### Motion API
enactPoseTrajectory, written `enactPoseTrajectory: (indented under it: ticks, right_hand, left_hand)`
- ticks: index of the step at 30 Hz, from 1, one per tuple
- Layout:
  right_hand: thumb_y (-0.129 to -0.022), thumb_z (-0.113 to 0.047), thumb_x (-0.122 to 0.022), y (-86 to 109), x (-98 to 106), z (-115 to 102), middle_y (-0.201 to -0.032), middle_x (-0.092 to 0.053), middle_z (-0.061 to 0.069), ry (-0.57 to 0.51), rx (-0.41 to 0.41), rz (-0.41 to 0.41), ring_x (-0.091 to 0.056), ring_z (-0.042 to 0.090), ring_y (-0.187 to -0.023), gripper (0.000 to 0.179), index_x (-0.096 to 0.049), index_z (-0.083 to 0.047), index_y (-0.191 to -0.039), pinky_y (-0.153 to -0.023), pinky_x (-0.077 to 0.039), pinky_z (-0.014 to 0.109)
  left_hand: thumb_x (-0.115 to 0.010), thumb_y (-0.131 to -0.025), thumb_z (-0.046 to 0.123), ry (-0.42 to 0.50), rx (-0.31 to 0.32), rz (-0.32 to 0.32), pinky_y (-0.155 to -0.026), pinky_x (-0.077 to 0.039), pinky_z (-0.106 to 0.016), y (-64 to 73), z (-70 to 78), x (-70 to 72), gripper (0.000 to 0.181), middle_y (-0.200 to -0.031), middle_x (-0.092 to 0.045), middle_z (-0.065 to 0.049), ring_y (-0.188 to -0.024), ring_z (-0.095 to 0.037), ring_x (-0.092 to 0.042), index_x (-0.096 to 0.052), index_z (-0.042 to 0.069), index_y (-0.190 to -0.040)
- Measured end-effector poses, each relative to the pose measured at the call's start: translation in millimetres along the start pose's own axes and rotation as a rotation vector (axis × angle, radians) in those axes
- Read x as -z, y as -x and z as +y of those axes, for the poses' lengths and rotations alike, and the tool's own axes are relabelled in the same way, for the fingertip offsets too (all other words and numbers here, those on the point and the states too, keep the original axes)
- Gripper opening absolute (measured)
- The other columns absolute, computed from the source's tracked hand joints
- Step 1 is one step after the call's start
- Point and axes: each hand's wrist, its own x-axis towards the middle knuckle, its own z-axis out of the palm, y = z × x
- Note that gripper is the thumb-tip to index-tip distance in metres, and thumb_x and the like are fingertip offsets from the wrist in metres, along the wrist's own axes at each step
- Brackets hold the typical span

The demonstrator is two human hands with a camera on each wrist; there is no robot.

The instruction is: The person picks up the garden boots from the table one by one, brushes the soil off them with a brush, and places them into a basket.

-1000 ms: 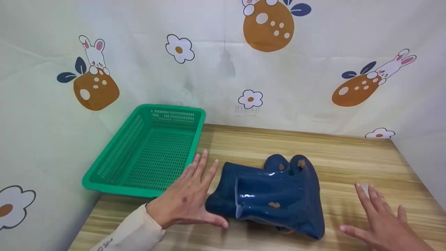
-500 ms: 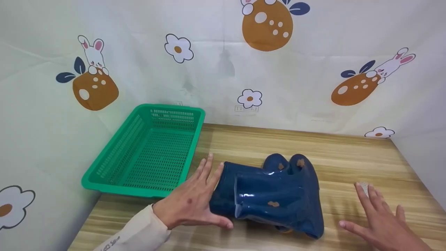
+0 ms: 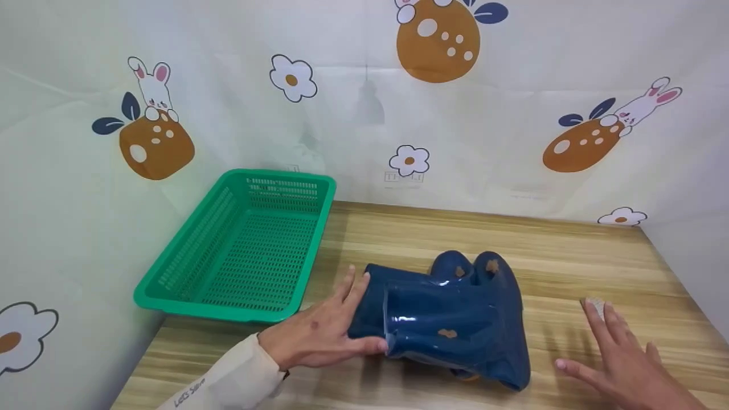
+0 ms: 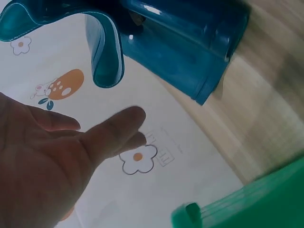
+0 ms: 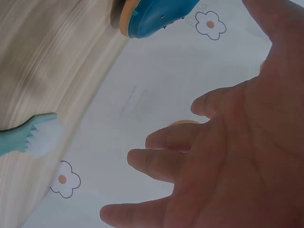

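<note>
A pair of dark blue rain boots lies on its side on the wooden table, with brown patches on the shafts and toes. Their open tops face left, toward my left hand, whose fingers are spread. In the left wrist view that left hand is beside the boot tops, with a visible gap. My right hand hovers at the right, fingers spread and holding nothing. Just past its fingertips shows the bristle end of a brush; the right wrist view shows its teal handle and white bristles.
A green perforated plastic basket stands on the table at the left. White sheeting printed with flowers, rabbits and oranges hangs behind and at both sides. Wooden tabletop extends behind and to the right of the boots.
My left hand has moved right, away from the basket and up to the boot tops. The right hand, boots and basket have stayed nearly in place.
</note>
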Motion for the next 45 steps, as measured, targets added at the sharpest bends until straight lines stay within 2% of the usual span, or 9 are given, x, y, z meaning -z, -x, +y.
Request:
enactPoseTrajectory:
  ticks: [5,10,13,17,23,30,35,41,45]
  right_hand:
    - [-0.081,-0.059,-0.060,-2.0,-0.7,1.8,-0.139,-0.011,0.044,0.063,0.007,0.018,-0.020,0.065,-0.118,0.109,0.009,-0.006,-0.147,-0.077,-0.013,0.082]
    - [-0.081,-0.059,-0.060,-2.5,0.1,2.5,-0.138,-0.010,0.045,0.054,0.009,0.015,-0.022,0.067,-0.115,0.109,0.007,-0.003,-0.147,-0.076,-0.020,0.080]
    - [-0.081,-0.058,-0.060,-2.3,-0.5,3.9,-0.139,-0.009,0.044,0.041,0.019,0.025,-0.023,0.067,-0.115,0.108,0.006,-0.001,-0.147,-0.076,-0.024,0.078]
    - [-0.081,-0.059,-0.059,-3.2,-1.5,6.2,-0.140,-0.007,0.044,0.033,0.004,0.016,-0.022,0.066,-0.116,0.109,0.006,0.000,-0.147,-0.078,-0.027,0.075]
    - [-0.080,-0.064,-0.057,-5.2,-3.0,9.0,-0.138,-0.007,0.046,0.028,-0.036,-0.013,-0.020,0.068,-0.115,0.112,0.007,0.000,-0.146,-0.077,-0.029,0.075]
    - [-0.080,-0.065,-0.055,-6.8,-3.2,13.3,-0.134,-0.010,0.049,0.037,-0.066,-0.008,-0.022,0.069,-0.113,0.113,0.005,0.005,-0.145,-0.075,-0.031,0.074]
    - [-0.076,-0.062,-0.063,-7.2,-2.4,18.9,-0.130,-0.015,0.051,0.011,-0.055,0.032,-0.024,0.070,-0.110,0.116,0.001,0.007,-0.144,-0.077,-0.031,0.074]
    - [-0.071,-0.065,-0.065,-9.8,-0.6,23.6,-0.126,-0.018,0.052,0.007,-0.091,0.017,-0.028,0.066,-0.108,0.122,0.000,0.010,-0.143,-0.081,-0.031,0.072]
    - [-0.071,-0.065,-0.065,-10.3,-1.2,27.4,-0.124,-0.020,0.051,0.006,-0.109,0.006,-0.030,0.065,-0.108,0.121,-0.004,0.013,-0.141,-0.082,-0.032,0.070]
  left_hand:
    - [-0.038,-0.079,0.077,0.104,0.057,-0.067,-0.102,-0.030,-0.053,-3.6,-0.9,2.1,0.098,-0.155,-0.004,-0.010,-0.134,-0.032,-0.026,-0.001,0.022,-0.150]
    - [-0.037,-0.082,0.074,0.168,0.087,-0.112,-0.105,-0.025,-0.053,-9.6,-3.3,-1.1,0.094,-0.154,-0.011,-0.011,-0.137,-0.030,-0.023,-0.006,0.019,-0.151]
    - [-0.037,-0.084,0.072,0.243,0.100,-0.127,-0.104,-0.029,-0.051,-15.0,-5.1,-4.4,0.091,-0.153,-0.016,-0.010,-0.132,-0.026,-0.034,-0.008,0.018,-0.151]
    - [-0.044,-0.084,0.068,0.366,0.116,-0.101,-0.099,-0.036,-0.050,-23.2,-7.4,-7.3,0.090,-0.147,-0.030,-0.012,-0.118,-0.023,-0.051,-0.013,0.016,-0.150]
    - [-0.055,-0.081,0.064,0.496,0.174,-0.049,-0.094,-0.040,-0.054,-30.8,-8.6,-11.1,0.091,-0.142,-0.038,-0.014,-0.116,-0.026,-0.053,-0.020,0.016,-0.149]
    - [-0.063,-0.083,0.051,0.545,0.107,0.013,-0.090,-0.045,-0.046,-37.5,-9.7,-22.5,0.087,-0.137,-0.043,-0.016,-0.107,-0.022,-0.058,-0.022,0.008,-0.146]
    - [-0.067,-0.083,0.045,0.613,0.114,0.069,-0.085,-0.049,-0.044,-47.6,-10.9,-29.3,0.082,-0.129,-0.050,-0.016,-0.103,-0.024,-0.060,-0.029,0.004,-0.143]
    - [-0.070,-0.083,0.036,0.762,0.137,0.058,-0.079,-0.052,-0.039,-53.0,-11.3,-31.6,0.080,-0.125,-0.050,-0.019,-0.087,-0.021,-0.065,-0.028,0.002,-0.142]
    - [-0.070,-0.083,0.033,0.798,0.140,0.044,-0.078,-0.053,-0.038,-54.6,-11.0,-33.0,0.079,-0.124,-0.050,-0.021,-0.084,-0.022,-0.065,-0.028,0.001,-0.142]
